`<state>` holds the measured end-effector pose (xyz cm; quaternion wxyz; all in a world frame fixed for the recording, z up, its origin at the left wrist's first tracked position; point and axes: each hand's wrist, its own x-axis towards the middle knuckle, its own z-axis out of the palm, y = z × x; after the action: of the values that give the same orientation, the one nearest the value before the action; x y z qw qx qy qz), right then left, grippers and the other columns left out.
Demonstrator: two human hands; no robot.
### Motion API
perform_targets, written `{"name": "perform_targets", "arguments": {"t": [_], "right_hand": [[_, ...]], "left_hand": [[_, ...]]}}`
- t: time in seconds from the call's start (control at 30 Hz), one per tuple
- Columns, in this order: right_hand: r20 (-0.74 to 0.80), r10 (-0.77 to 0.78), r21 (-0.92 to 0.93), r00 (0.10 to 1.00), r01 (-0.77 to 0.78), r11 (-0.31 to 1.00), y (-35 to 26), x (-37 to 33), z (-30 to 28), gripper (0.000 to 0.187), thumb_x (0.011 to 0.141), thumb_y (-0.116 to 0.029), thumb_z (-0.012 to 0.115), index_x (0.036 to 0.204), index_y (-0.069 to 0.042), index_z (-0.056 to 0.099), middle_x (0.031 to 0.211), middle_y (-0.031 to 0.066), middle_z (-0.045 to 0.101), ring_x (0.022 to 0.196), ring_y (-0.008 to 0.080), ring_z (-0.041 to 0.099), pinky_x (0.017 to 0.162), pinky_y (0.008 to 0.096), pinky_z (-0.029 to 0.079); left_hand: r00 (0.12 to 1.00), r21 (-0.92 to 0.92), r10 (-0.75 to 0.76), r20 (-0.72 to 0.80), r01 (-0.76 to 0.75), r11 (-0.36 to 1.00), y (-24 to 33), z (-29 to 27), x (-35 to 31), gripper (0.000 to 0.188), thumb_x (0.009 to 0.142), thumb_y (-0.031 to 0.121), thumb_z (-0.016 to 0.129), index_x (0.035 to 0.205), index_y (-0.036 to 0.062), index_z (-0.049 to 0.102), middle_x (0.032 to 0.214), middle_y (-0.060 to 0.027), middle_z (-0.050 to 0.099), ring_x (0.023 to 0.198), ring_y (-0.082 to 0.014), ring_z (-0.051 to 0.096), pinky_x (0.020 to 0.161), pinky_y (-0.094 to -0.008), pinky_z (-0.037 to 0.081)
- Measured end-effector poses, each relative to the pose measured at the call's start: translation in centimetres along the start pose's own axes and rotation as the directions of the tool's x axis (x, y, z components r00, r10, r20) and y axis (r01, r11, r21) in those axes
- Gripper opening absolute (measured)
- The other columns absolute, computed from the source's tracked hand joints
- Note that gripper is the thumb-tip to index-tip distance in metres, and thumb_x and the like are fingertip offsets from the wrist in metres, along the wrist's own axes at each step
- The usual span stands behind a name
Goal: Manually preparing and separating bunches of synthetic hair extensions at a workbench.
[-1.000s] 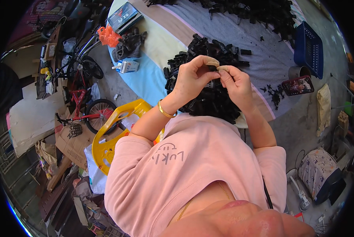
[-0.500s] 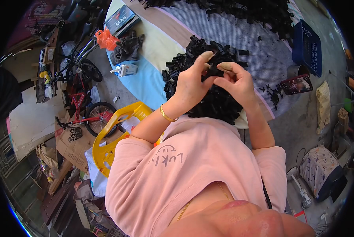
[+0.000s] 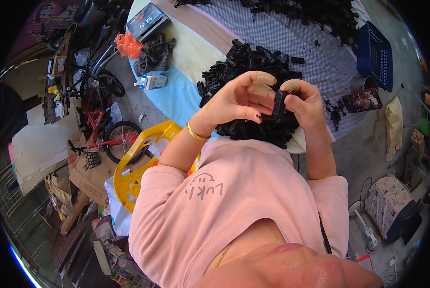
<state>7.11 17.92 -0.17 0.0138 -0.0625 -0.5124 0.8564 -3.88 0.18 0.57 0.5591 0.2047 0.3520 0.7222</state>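
My right hand [image 3: 307, 104] pinches a small black plastic piece [image 3: 279, 106], long and blocky, between thumb and taped index finger. To the left of it, my left hand [image 3: 241, 100] is open, its thumb spread away from the fingers. Tan tape wraps some of its fingertips, and a tiny dark speck shows on the thumb tip. The left fingertips come close to the held piece; whether they touch it I cannot tell. Below both hands lies a heap of similar black plastic pieces [image 3: 246, 60], partly hidden by my hands.
Another black pile [image 3: 315, 17] covers the far cloth. At right are small black bits [image 3: 335, 113], a phone [image 3: 362, 101], a metal cup [image 3: 363, 85] and a blue basket [image 3: 375, 57]. Dark gloves [image 3: 155, 55] lie at left, and a yellow chair [image 3: 128, 185] stands beside me.
My hands were together with fingertips meeting. Now the left hand has opened, thumb spread from its fingers, and the black piece stands in clear view in my right hand.
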Motion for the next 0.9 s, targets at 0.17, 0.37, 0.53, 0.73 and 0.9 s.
{"name": "perform_targets", "arguments": {"t": [0.17, 0.37, 0.53, 0.73, 0.9], "right_hand": [[-0.032, -0.171, -0.196, 0.985, 0.161, 0.967, 0.7, 0.1, 0.3, 0.019, 0.078, -0.007, 0.067, 0.092, 0.003, 0.061, 0.08, 0.004, 0.062, 0.074, 0.0077, 0.058, 0.066, 0.0201, 0.048], [-0.187, -0.139, -0.262, 0.973, 0.087, 0.961, 0.9, 0.2, 2.0, 0.019, 0.082, -0.009, 0.062, 0.098, 0.001, 0.058, 0.077, 0.0006, 0.058, 0.069, 0.005, 0.053, 0.061, 0.0169, 0.044], [-0.228, -0.18, -0.483, 0.957, 0.05, 0.874, 0.8, -0.8, 2.5, 0.013, 0.088, -0.012, 0.053, 0.089, 0.0, 0.057, 0.067, -0.003, 0.051, 0.058, 0.0033, 0.044, 0.05, 0.0178, 0.034], [-0.168, -0.172, -0.621, 0.971, 0.031, 0.783, 0.7, -0.6, 2.7, 0.013, 0.089, -0.012, 0.052, 0.084, -0.001, 0.057, 0.061, -0.0013, 0.051, 0.055, 0.004, 0.044, 0.05, 0.0185, 0.035], [-0.155, -0.131, -0.599, 0.979, 0.012, 0.801, 0.7, -0.4, 2.9, 0.013, 0.088, -0.011, 0.052, 0.084, 0.0, 0.057, 0.061, -0.0012, 0.052, 0.055, 0.0042, 0.045, 0.049, 0.0186, 0.035]], "left_hand": [[0.997, -0.113, -0.038, -0.07, 0.03, 0.993, -1.1, 1.3, 0.1, 0.024, 0.081, 0.01, 0.061, 0.098, -0.0021, 0.049, 0.094, -0.0102, 0.056, 0.089, -0.0246, 0.062, 0.078, -0.0323, 0.052], [0.976, 0.172, 0.045, -0.212, -0.008, 0.985, -1.8, 0.6, 0.3, 0.017, 0.083, 0.004, 0.054, 0.098, -0.0017, 0.049, 0.09, -0.0077, 0.057, 0.079, -0.0152, 0.06, 0.072, -0.0256, 0.05], [0.903, 0.532, 0.202, -0.38, 0.034, 0.846, -2.2, 1.5, 0.1, 0.019, 0.083, 0.0, 0.053, 0.101, -0.0017, 0.048, 0.09, -0.0054, 0.057, 0.083, -0.0114, 0.059, 0.073, -0.0235, 0.048], [0.877, 0.735, 0.386, -0.285, -0.059, 0.676, -2.5, 1.4, 0.1, 0.026, 0.081, -0.004, 0.055, 0.106, -0.0017, 0.05, 0.096, -0.0048, 0.054, 0.088, -0.0097, 0.056, 0.075, -0.0219, 0.047], [0.875, 0.791, 0.396, -0.28, -0.024, 0.611, -2.3, 1.4, -0.1, 0.025, 0.077, -0.002, 0.064, 0.1, -0.0019, 0.055, 0.098, -0.0047, 0.054, 0.084, -0.0085, 0.054, 0.073, -0.0212, 0.046]]}}
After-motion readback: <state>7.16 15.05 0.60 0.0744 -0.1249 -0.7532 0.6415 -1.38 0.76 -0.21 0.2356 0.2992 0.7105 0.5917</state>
